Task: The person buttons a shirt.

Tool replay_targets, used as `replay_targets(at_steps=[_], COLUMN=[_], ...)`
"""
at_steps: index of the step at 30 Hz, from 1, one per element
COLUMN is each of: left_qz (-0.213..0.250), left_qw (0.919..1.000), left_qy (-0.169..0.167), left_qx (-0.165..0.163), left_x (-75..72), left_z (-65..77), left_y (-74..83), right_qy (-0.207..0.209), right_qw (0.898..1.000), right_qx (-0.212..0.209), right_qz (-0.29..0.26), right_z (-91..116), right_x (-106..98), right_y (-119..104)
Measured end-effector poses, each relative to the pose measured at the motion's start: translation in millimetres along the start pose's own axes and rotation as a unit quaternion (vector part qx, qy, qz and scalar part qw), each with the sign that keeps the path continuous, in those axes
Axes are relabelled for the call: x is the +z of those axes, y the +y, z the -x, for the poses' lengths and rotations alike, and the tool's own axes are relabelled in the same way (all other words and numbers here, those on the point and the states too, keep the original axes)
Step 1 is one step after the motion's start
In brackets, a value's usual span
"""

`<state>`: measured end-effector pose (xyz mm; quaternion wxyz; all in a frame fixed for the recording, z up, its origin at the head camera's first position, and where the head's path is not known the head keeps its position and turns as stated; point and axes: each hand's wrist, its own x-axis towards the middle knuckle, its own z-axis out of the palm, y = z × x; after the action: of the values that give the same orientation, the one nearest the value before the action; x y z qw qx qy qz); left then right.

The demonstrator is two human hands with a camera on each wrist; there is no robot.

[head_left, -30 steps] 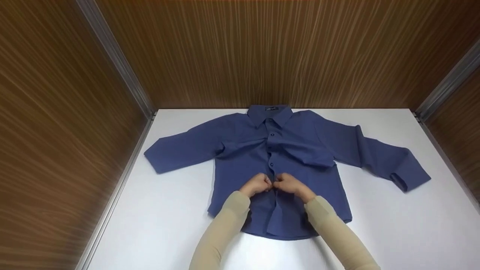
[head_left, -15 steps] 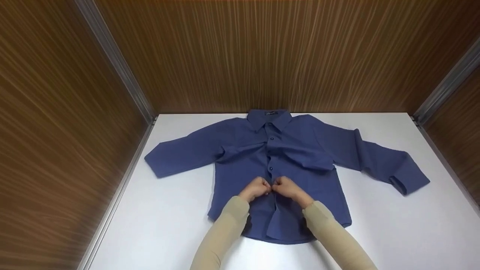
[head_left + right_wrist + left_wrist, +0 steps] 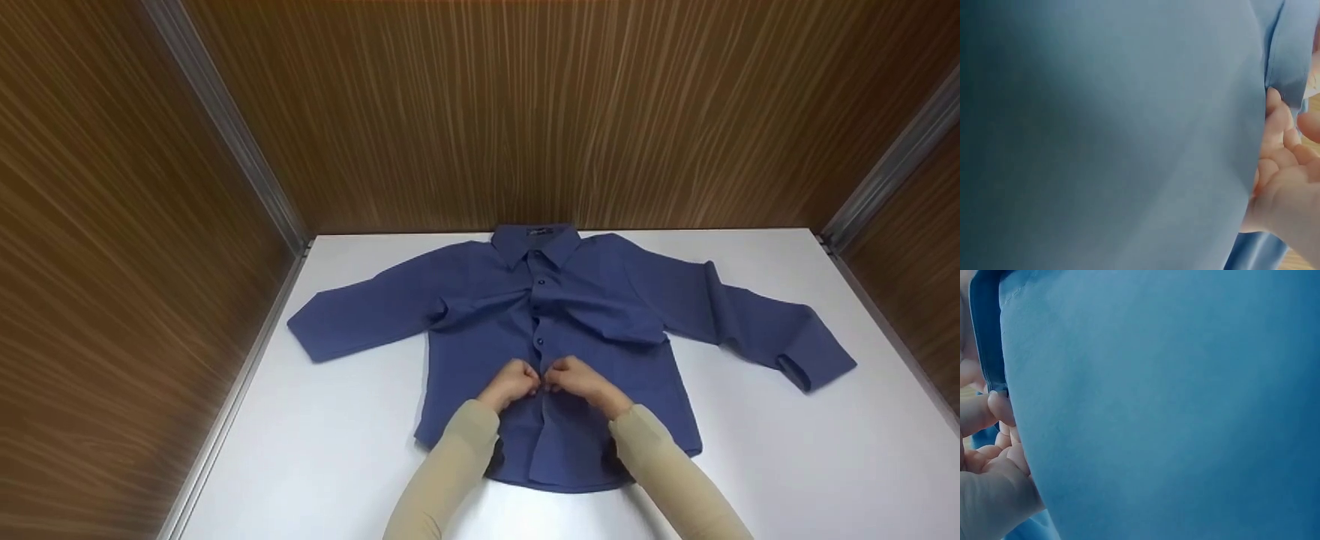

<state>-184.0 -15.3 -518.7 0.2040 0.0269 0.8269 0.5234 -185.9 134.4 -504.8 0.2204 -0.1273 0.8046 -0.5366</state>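
Observation:
A dark blue long-sleeved button-up shirt [image 3: 480, 337] lies spread front side up, its collar at the far end. My left hand [image 3: 514, 381] and right hand [image 3: 579, 378] meet over the middle of its front opening. The left hand [image 3: 999, 489] pinches the placket edge between thumb and fingers. From the other side, the right hand [image 3: 1286, 185] has its fingers curled at the opposite edge, thumb tip against the cloth. Dark buttons [image 3: 540, 341] run up the placket above the hands. The fingers hide the spot where the two edges meet.
The white table [image 3: 315, 450] stretches out on both sides of the shirt. Wood-grain panels [image 3: 480, 112] close off the back and both sides, with metal strips [image 3: 247, 150] at the corners. The right sleeve [image 3: 765, 322] lies creased and folded near its cuff.
The whole scene sits slightly lower in the head view. Both hands stay at the same part of the placket, with small finger shifts. Below them the front edges lie a little closer together.

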Motion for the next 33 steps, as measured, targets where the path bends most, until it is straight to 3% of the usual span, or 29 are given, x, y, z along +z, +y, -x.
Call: replay_targets(at_steps=[13, 21, 33], left_qz=[0.024, 0.057, 0.018], left_qw=[0.9997, 0.9978, 0.9996], left_qy=[-0.004, -0.002, 0.016], left_qx=[-0.007, -0.035, 0.014], left_x=[-0.6, -2.3, 1.2], left_z=[-2.4, 1.3, 2.8], left_y=[-3.9, -0.2, -1.7], right_qy=[-0.027, 0.000, -0.004], right_qw=[0.998, 0.999, 0.998], right_qx=[-0.056, -0.012, -0.021], right_qz=[0.009, 0.053, 0.066], right_z=[-12, -10, -9], right_x=[-3, 2, 3], right_y=[25, 15, 15])
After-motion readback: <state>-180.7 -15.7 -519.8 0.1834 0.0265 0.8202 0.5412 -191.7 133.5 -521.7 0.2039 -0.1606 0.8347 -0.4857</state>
